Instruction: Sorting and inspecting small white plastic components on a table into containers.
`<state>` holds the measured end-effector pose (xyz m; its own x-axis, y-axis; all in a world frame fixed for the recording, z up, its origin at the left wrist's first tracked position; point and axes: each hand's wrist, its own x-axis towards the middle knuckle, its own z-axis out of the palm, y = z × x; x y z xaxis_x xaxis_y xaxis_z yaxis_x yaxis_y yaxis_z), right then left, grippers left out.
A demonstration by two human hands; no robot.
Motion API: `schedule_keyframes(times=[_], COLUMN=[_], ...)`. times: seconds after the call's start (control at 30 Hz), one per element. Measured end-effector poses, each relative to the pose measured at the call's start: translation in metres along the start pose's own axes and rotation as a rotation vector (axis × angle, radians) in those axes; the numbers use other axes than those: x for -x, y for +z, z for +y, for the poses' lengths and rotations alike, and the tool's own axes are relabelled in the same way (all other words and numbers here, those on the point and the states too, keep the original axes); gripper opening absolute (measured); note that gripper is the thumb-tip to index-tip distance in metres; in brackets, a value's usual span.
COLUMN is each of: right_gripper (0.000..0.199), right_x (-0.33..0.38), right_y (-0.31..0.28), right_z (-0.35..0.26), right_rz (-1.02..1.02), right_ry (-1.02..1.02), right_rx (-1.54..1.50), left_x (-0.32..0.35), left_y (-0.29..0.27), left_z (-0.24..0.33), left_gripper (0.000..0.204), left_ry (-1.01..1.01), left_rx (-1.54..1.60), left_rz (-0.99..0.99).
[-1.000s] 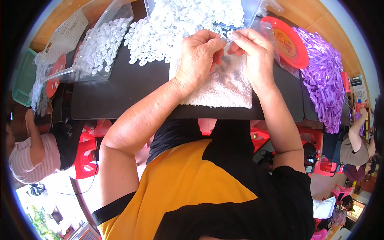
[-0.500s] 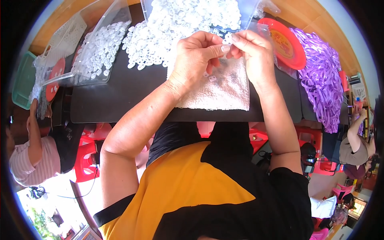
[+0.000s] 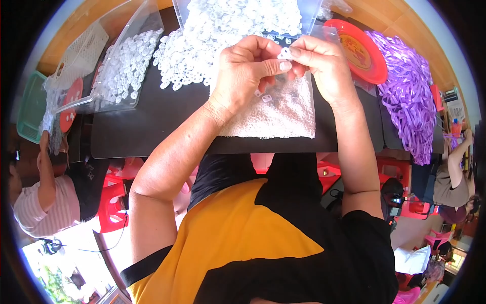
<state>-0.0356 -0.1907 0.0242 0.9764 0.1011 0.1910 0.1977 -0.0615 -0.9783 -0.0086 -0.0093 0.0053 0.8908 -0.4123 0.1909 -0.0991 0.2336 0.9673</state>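
Over a white towel [image 3: 273, 124] on the dark table, my two hands meet at the fingertips. Between them is a small white plastic piece with holes [image 3: 284, 52]. My right hand [image 3: 326, 68] pinches it with thumb and forefinger. From the other side, my left hand [image 3: 242, 73] is closed, its thumb and fingertips pressed against the same piece; what lies deeper in its fingers is hidden. A few similar white pieces [image 3: 267, 98] lie on the towel just below my hands.
Loose white pieces [image 3: 177, 58] heap up at the back, spilling from a clear bin [image 3: 310, 15]. Another clear bin [image 3: 121, 104] stands left. At right are a red plate [image 3: 377, 71] and a pile of purple ribbon straps [image 3: 407, 96]. A person in stripes [image 3: 48, 205] works at far left.
My hands stay close together over the towel. The white piece between the fingertips shows slightly more, and my right hand has tilted a little; the whole view has shifted slightly.
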Motion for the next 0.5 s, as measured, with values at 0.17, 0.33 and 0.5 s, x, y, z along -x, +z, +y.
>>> schedule_keyframes(times=[0.17,0.33,0.5], right_gripper=[0.021,0.023,0.025], right_x=[0.002,0.0013,0.0015], right_y=[-0.0068,-0.0029,-0.0023], right_z=[-0.0022,0.0001,0.0002], right_rz=[-0.089,-0.091,-0.107], right_ry=[0.08,0.093,0.064], right_rx=[-0.101,-0.174,-0.112], left_x=[0.0016,0.0019,0.004], left_y=[-0.0031,-0.0039,-0.0027], left_z=[0.0008,0.0029,0.0053], left_gripper=[0.028,0.028,0.027], left_ry=[0.108,0.082,0.142], left_rx=[-0.066,-0.061,-0.102], left_rz=[-0.128,-0.1,-0.103])
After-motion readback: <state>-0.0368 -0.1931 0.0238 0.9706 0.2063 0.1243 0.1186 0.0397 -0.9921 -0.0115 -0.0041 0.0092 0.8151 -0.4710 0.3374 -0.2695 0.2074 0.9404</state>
